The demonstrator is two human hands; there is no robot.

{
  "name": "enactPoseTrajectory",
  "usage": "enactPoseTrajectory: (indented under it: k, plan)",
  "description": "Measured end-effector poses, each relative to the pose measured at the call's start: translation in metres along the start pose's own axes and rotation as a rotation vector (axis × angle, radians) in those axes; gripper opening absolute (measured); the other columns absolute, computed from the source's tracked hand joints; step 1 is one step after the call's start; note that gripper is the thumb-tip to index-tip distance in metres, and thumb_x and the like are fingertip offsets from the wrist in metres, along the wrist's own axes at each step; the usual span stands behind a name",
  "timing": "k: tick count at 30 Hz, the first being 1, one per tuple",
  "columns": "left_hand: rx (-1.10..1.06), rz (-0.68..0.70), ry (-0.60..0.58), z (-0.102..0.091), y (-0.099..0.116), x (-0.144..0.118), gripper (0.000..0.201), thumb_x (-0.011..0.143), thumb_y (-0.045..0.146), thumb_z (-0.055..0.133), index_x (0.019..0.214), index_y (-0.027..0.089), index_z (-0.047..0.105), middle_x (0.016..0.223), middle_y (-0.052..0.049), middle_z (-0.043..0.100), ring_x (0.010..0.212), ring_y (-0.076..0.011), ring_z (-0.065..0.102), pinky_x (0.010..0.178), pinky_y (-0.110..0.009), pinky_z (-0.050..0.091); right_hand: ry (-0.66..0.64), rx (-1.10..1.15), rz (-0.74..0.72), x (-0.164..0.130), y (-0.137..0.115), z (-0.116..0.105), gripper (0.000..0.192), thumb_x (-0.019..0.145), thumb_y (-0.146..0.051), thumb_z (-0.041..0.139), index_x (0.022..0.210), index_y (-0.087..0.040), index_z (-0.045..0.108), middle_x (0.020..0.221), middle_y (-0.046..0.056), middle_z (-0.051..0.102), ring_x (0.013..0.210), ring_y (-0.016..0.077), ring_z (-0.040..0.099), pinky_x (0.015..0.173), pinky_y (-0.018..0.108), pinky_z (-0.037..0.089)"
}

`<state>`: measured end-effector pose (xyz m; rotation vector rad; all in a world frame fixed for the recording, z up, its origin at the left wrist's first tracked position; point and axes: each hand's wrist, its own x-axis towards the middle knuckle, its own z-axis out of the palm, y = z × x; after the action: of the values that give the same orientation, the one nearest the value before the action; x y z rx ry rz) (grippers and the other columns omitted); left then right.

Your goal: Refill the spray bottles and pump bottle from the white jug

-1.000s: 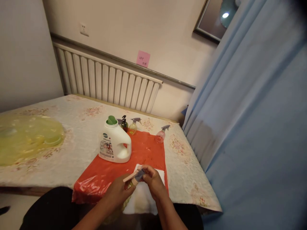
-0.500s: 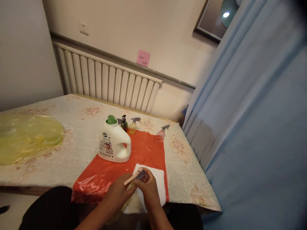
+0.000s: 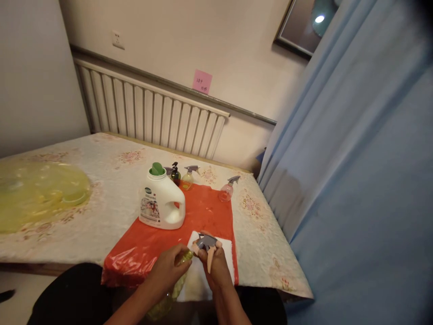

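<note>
Sprayer head (image 3: 205,243) is off the yellow-green bottle (image 3: 176,280) now, held clear just beside the neck; right hand (image 3: 213,266) is closed round it with the pink trigger hanging down. Left hand (image 3: 169,271) is clamped on the bottle's neck at the near table edge, over the white cloth (image 3: 225,253). So unscrewing looks done; pouring from the white jug (image 3: 161,201) w/ green cap on the red sheet (image 3: 203,212) isn't started, I'd say. Bottle looks partly full, hard to tell. Three small spray bottles (image 3: 187,177) stand behind

Pink note (image 3: 202,82) on wall & jug label (image 3: 149,205): writing too small to read.
</note>
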<state>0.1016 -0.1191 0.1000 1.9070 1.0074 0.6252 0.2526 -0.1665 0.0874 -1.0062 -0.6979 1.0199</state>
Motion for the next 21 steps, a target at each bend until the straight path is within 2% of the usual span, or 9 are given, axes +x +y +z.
enactPoseTrajectory:
  k: [4, 8, 12, 17, 21]
  plan:
    - [0.019, -0.006, 0.017, -0.001, -0.001, 0.002, 0.016, 0.078, 0.03, 0.053, 0.083, 0.018, 0.063, 0.074, 0.001, 0.062, 0.072, -0.0181, 0.058, 0.066, -0.026, 0.042, 0.033, -0.031, -0.005, 0.004, -0.005, 0.001, 0.049, 0.061, -0.026, 0.086, 0.106, -0.016, 0.07, 0.084, 0.004, 0.072, 0.074, 0.0197, 0.066, 0.07, 0.032, 0.054]
    - [-0.007, 0.029, 0.011, -0.007, -0.003, 0.006, 0.021, 0.077, 0.027, 0.056, 0.094, 0.018, 0.065, 0.092, -0.004, 0.07, 0.087, -0.0214, 0.064, 0.08, -0.03, 0.047, 0.13, 0.005, 0.007, 0.009, -0.01, 0.002, 0.054, 0.061, -0.024, 0.086, 0.11, -0.016, 0.066, 0.085, 0.003, 0.073, 0.073, 0.0185, 0.066, 0.07, 0.031, 0.054]
    - [-0.03, 0.018, 0.004, -0.015, -0.005, 0.011, 0.026, 0.078, 0.028, 0.057, 0.1, 0.018, 0.066, 0.104, -0.007, 0.071, 0.1, -0.0253, 0.064, 0.09, -0.035, 0.047, 0.209, 0.003, -0.043, 0.019, -0.024, -0.002, 0.053, 0.059, -0.02, 0.086, 0.107, -0.018, 0.063, 0.088, 0.002, 0.072, 0.077, 0.0166, 0.066, 0.071, 0.028, 0.052]
    - [-0.064, 0.067, 0.021, -0.023, -0.01, 0.023, 0.026, 0.08, 0.033, 0.058, 0.101, 0.021, 0.067, 0.106, -0.006, 0.072, 0.102, -0.0267, 0.064, 0.093, -0.037, 0.047, 0.294, 0.072, -0.049, 0.032, -0.042, -0.004, 0.047, 0.055, -0.022, 0.088, 0.094, -0.019, 0.063, 0.079, -0.002, 0.069, 0.066, 0.0136, 0.063, 0.065, 0.027, 0.051]
    - [-0.099, 0.088, 0.021, -0.026, -0.018, 0.039, 0.028, 0.08, 0.037, 0.058, 0.102, 0.021, 0.067, 0.106, -0.006, 0.072, 0.103, -0.028, 0.065, 0.092, -0.039, 0.048, 0.344, 0.177, -0.075, 0.043, -0.044, -0.008, 0.048, 0.05, -0.021, 0.09, 0.091, -0.021, 0.065, 0.079, -0.002, 0.069, 0.069, 0.0146, 0.064, 0.066, 0.028, 0.053]
